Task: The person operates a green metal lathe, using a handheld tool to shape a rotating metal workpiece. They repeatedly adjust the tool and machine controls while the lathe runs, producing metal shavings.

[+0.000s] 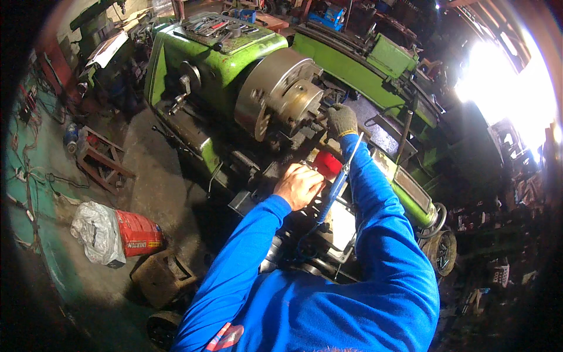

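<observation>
My left hand (300, 186) is bare, with its fingers curled downward beside a red part (326, 165) on the lathe carriage. Whatever those fingers grip is hidden under them. A grey knitted glove covers my right hand (342, 119), which reaches just right of the steel lathe chuck (300, 101). Its fingers are bent near the chuck's jaws, and what they hold cannot be made out. Between my forearms, a blue air blow gun (334, 193) with a long thin nozzle rests at a slant, its hose trailing down toward my body.
Several hand tools lie on the green headstock (234, 41). The lathe bed (340, 64) runs off to the right. A handwheel (437, 220) sits at the right. On the left floor are a red and white sack (138, 233), a metal stool frame (102, 158) and a box (161, 276).
</observation>
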Demonstrator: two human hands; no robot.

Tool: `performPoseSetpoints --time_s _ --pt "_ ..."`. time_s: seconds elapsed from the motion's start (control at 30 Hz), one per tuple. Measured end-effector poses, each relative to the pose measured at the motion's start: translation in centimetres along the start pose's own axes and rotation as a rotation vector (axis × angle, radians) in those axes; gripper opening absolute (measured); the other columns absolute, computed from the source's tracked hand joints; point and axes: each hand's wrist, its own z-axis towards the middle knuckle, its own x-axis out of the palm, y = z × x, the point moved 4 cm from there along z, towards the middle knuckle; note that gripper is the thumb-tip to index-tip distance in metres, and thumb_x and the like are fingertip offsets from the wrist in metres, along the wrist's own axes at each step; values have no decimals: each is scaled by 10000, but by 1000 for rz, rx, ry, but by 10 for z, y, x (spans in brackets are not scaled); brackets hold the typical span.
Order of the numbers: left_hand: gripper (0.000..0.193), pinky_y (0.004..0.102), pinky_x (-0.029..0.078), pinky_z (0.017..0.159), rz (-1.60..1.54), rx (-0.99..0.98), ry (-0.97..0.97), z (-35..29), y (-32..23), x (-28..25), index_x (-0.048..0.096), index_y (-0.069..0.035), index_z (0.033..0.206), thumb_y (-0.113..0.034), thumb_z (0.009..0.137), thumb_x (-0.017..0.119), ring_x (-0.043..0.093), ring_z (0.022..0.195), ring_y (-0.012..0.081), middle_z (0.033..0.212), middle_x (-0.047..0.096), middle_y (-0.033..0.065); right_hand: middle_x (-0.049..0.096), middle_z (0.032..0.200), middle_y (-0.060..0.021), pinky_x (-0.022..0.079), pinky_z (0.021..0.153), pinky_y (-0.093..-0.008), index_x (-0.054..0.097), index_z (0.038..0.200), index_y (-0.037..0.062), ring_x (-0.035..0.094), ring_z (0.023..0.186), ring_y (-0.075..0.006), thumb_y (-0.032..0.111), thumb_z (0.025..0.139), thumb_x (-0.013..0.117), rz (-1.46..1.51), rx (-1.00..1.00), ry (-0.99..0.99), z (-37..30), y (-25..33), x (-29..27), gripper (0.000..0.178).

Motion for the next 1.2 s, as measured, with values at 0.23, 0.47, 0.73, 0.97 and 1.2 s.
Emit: performPoseSetpoints --time_s 0.23,0.47,0.73,0.97,1.2 --pt "173 464 448 1044 -25 39 -67 2 -1 5 732 -133 1009 -290 1005 660 684 1068 272 1051 753 54 749 1148 -289 552 1006 -547 788 1128 40 706 1110 -487 364 926 587 -153 -57 -16 8 -22 3 431" --pt "178 469 451 1049 -20 19 -71 -2 3 1 743 -128 1031 -285 1002 663 688 1081 274 1073 765 57 746 1169 -289 553 1009 -550 788 1160 51 708 1113 -485 383 934 579 -114 -2 47 -4 2 3 453" --pt "192 469 451 1052 -13 21 -88 -3 6 3 754 -123 1063 -280 997 665 691 1079 270 1080 769 61 752 1132 -296 557 1006 -549 792 1145 51 711 1107 -488 389 946 568 -13 66 91 1 5 2 452" --pt "185 468 449 1053 -22 25 -91 -2 5 5 749 -125 1050 -280 1001 659 688 1084 269 1074 765 58 755 1118 -295 563 990 -537 803 1100 63 715 1094 -487 372 946 568 -34 -29 38 11 -20 14 418" --pt "174 465 450 1045 -48 33 -123 -1 4 5 744 -131 1024 -285 1001 666 687 1068 268 1049 758 53 773 1057 -271 568 966 -526 802 1103 52 732 1057 -471 370 925 610 131 105 38 6 -6 -5 412"
